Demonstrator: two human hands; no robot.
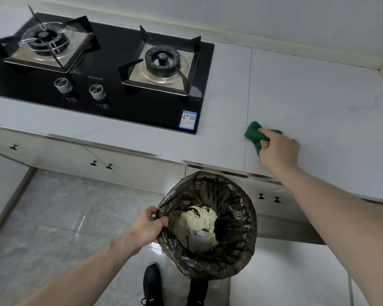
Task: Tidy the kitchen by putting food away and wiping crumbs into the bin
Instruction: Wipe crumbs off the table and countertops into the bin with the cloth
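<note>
Green cloth (255,134), bunched in the curled fingers of the right hand (279,151), rests on the pale marble-patterned countertop (307,102), well to the right of the black glass gas hob (111,85) and near the counter's metal-trimmed front edge. Below that edge and to the hob's lower right, the bin (208,226), lined with a dark plastic bag, is held tilted with its mouth open to the camera; crumpled whitish-yellow waste (199,219) lies inside. The left hand (147,228) grips the bin's near-left rim, thumb over the bag's edge and fingers curled beneath. Beneath the hob, white cabinet doors (75,155) carry small dark knobs. Two dark shoes (153,283) stand on the grey tiled floor (64,213), directly under the bin.
</note>
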